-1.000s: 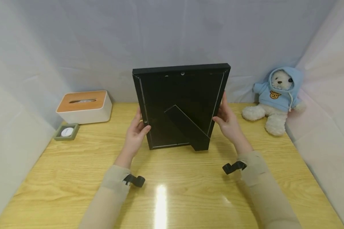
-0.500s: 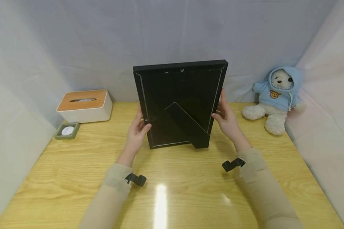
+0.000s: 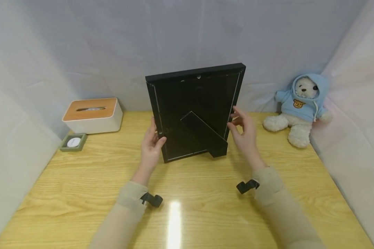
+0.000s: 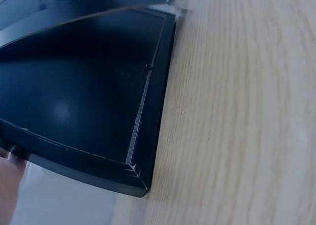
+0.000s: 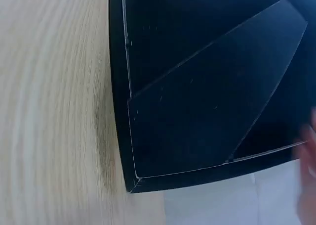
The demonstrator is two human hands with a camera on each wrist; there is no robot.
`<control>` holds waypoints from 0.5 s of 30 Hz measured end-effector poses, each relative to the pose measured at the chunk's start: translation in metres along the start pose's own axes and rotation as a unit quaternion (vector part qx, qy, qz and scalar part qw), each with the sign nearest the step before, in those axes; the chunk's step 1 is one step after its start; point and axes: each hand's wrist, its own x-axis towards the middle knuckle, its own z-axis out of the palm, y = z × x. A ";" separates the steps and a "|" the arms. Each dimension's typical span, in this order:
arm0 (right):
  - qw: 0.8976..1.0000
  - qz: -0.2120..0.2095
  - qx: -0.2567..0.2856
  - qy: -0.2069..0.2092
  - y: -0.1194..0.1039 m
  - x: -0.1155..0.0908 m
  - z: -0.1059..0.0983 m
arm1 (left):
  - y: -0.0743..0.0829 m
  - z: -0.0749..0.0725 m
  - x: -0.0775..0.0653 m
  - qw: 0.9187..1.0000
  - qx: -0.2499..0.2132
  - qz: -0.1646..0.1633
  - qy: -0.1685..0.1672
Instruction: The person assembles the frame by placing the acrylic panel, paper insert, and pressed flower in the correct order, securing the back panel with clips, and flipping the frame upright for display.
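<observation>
A black picture frame (image 3: 171, 103) stands with its back facing me on the wooden table, leaning away, its lower right corner slightly higher than the left. Its slanted easel leg (image 3: 202, 133) lies across the lower back. My left hand (image 3: 150, 148) grips the left edge, thumb on the back and fingers behind. At the right edge, my right hand (image 3: 246, 133) has its thumb and bent fingertips spread apart, right at the rim. In the right wrist view these fingers (image 5: 307, 151) are blurred while the frame (image 5: 197, 179) is sharp. The front of the frame is hidden.
A white tissue box (image 3: 109, 121) with a wooden lid stands at the back left, a small green square dish (image 3: 79, 147) before it. A plush toy (image 3: 303, 107) in a blue hoodie sits at the back right. Pale curtains (image 3: 187, 34) enclose the table (image 3: 199, 211).
The frame has turned slightly, its right side shifting left and its lower right corner rising. My right hand has moved left, its fingers now bent at the rim. My left hand keeps its grip.
</observation>
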 end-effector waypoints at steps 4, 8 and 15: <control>0.989 0.034 -0.013 -0.143 -0.004 -0.008 0.002 | 0.001 0.004 -0.001 0.999 0.029 0.020 0.015; 0.972 0.055 -0.075 -0.216 -0.007 -0.011 0.001 | 0.000 0.007 -0.002 0.996 0.062 0.055 0.030; 0.958 0.119 -0.076 -0.249 -0.004 -0.023 -0.004 | 0.001 0.014 -0.008 0.990 0.095 0.090 0.045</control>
